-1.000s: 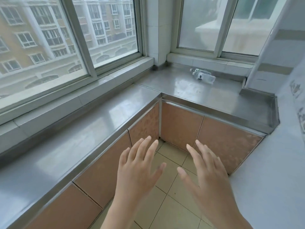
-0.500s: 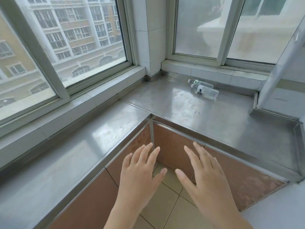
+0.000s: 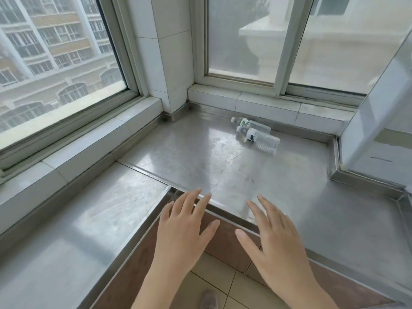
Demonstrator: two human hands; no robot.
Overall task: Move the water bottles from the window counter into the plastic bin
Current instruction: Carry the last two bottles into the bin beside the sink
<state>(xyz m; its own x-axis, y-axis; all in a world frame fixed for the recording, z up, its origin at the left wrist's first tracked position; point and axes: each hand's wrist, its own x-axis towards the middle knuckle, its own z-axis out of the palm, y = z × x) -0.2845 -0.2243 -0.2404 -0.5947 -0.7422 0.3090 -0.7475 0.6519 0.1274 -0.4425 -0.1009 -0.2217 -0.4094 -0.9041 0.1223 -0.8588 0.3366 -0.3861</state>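
Two clear water bottles lie on their sides, touching, on the steel window counter (image 3: 200,157) near the back window sill. The nearer bottle (image 3: 259,138) has a white label with a dark mark; the farther bottle (image 3: 250,124) carries a green-marked label. Both caps point left. My left hand (image 3: 185,230) and my right hand (image 3: 274,244) hover palm-down with fingers spread over the counter's inner front corner, well short of the bottles. Neither hand holds anything. No plastic bin is in view.
The L-shaped steel counter runs along two windows with tiled sills (image 3: 267,108). A white tiled pillar (image 3: 165,52) stands in the corner. A white wall or cabinet (image 3: 379,121) bounds the right side. Brown cabinet fronts (image 3: 225,246) and a tiled floor (image 3: 214,279) lie below.
The view has moved closer to the counter corner, so the bottles appear nearer and larger. Both hands stay open and have advanced over the counter's front edge.
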